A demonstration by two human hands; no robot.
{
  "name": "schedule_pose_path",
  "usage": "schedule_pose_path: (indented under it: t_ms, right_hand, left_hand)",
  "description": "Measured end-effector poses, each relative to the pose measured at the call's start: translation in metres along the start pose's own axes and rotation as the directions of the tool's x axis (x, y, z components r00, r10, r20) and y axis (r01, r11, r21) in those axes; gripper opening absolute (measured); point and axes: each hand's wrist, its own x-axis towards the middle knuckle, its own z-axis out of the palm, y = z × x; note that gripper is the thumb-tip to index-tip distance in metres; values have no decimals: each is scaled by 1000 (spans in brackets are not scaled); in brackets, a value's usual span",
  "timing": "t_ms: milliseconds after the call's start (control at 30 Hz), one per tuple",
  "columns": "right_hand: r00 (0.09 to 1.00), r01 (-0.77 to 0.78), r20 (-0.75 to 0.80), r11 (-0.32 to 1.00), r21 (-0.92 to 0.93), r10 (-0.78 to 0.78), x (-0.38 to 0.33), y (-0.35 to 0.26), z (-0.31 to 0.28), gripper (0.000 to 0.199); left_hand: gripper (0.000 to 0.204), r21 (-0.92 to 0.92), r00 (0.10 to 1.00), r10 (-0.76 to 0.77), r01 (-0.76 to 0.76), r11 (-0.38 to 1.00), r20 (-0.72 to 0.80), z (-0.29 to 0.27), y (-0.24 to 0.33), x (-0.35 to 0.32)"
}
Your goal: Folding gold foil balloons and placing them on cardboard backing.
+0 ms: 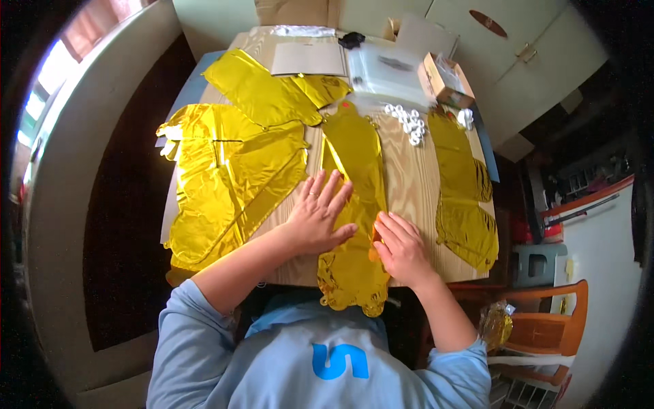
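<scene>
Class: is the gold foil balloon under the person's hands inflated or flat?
Flat: the gold foil balloon lies limp on the wooden table, left hand pressing it.

Shiny gold foil balloons (354, 177) on a pale wood-grain table (409, 184); small white rings (407, 123); light-blue shirt (320, 361)

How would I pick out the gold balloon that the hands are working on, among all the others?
Start at the wooden table and find its near edge, by the person. The balloon is the long flat gold one running down the middle, its end hanging over that edge. Unlike the gold ones on either side, it lies under the left hand and right hand.
</scene>
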Motion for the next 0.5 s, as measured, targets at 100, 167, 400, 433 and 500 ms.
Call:
schedule_pose_path:
  t_ms: [100,167,400,433,500]
  right_hand:
    - [1000,-21,11,992,124,20,10,9,-5,34]
    - [995,-68,86,989,130,58,29,11,-15,25]
    - [962,-272,138,869,414,235,184,60,-16,23]
    - [976,-217,69,875,432,208,213,75,-6,23]
    - [977,-209,96,950,233,191,266,105,8,25]
  left_hand:
    - [85,63,999,35,-37,997,33,-2,1,0]
    - [85,72,1000,24,-25,997,8,2,1,-2]
    - [88,-33,999,-36,37,999,28,2,-2,-4]
    - [89,-123,999,-39,36,992,-28,3,-4,-1]
    - [88,-290,996,-93,90,953,5,-30,-12,12]
